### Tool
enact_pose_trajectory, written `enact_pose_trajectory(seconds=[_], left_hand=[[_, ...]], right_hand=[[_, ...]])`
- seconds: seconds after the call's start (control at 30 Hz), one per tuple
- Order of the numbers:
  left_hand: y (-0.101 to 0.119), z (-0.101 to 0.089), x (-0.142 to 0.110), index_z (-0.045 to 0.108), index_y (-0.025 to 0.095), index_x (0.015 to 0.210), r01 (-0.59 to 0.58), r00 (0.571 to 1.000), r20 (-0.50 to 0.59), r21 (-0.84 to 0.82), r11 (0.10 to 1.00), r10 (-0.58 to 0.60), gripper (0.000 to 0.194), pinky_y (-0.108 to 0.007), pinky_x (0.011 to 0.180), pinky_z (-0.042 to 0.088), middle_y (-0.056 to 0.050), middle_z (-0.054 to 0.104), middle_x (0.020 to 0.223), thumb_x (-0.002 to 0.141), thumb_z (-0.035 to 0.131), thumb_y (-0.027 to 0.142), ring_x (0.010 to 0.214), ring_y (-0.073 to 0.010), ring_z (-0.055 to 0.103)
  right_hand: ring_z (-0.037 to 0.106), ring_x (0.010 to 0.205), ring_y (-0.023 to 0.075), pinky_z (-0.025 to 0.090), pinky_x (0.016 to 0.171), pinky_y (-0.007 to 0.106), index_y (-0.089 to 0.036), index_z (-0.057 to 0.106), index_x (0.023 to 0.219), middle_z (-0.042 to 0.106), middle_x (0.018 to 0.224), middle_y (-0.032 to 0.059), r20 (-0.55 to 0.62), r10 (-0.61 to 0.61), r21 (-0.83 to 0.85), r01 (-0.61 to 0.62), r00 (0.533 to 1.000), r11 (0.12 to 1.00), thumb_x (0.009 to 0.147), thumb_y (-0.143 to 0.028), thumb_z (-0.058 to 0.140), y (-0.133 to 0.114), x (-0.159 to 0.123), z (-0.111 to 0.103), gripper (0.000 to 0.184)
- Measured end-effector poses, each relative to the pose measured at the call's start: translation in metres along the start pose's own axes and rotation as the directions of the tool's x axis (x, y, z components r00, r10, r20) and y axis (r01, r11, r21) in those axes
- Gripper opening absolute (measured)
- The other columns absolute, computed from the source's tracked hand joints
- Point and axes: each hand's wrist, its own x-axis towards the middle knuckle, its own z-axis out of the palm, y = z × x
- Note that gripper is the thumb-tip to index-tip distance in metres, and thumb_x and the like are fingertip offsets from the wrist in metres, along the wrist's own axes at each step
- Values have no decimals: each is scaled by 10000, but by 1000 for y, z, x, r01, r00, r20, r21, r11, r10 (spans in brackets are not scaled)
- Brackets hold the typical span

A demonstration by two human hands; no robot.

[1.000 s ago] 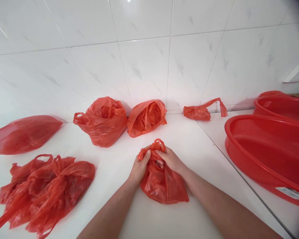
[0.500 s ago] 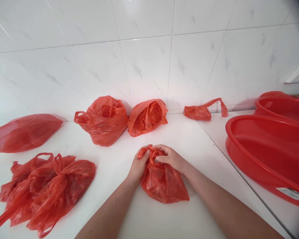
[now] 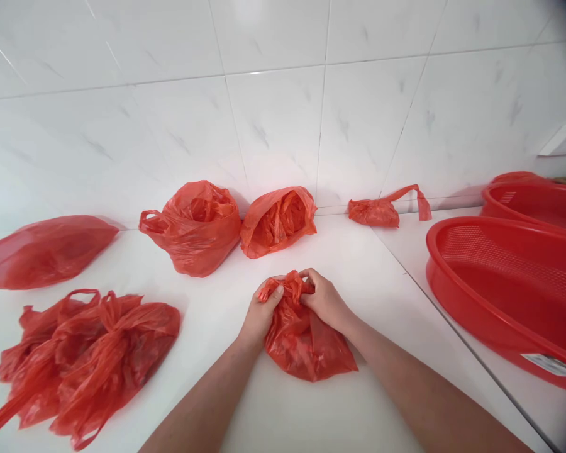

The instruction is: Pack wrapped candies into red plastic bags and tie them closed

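A red plastic bag with a bulging lower part rests on the white table in front of me; its contents are hidden. My left hand pinches the gathered top of the bag on its left side, thumb laid over the plastic. On the right side of the same bunched top, my right hand grips the plastic with thumb and fingers bent around it. Crumpled film sticks up between the two hands.
Behind stand an open red bag, a second open bag and a small knotted bag by the tiled wall. Left lie a heap of red bags and a long bag. Right is a red plastic basket, another basket behind.
My right hand's fingers have curled in and closed on the bag's top, which is now more bunched and stands higher. The left hand has barely moved.
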Motion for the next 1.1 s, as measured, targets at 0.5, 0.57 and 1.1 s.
enact_pose_trajectory(seconds=[0.5, 0.57, 1.1], left_hand=[[-1, -1, 0, 698, 173, 831, -2, 998, 58, 3, 1000, 1, 156, -374, 923, 450, -79, 645, 1110, 707, 737, 260, 986, -245, 612], [-1, -2, 1, 705, 177, 822, -22, 997, 75, 50, 999, 18, 138, -365, 922, 449, -79, 628, 1118, 716, 728, 264, 1018, -253, 592], [0, -4, 0, 703, 178, 874, -18, 995, 103, 125, 992, 5, 158, -369, 898, 457, -90, 617, 1138, 748, 704, 274, 1022, -258, 583]], right_hand=[[485, 602, 129, 368, 558, 242, -198, 549, 633, 579, 626, -33, -14, -29, -2, 29, 999, 1000, 707, -224, 517, 3, 0, 2, 86], [485, 600, 127, 370, 554, 241, -196, 552, 624, 577, 619, -34, -22, -21, 48, 22, 1000, 999, 699, -220, 528, 4, 1, 1, 82], [621, 726, 151, 478, 739, 305, -199, 680, 820, 696, 816, -4, 210, 87, 546, -191, 974, 816, 631, -135, 620, 8, 10, -17, 209]])
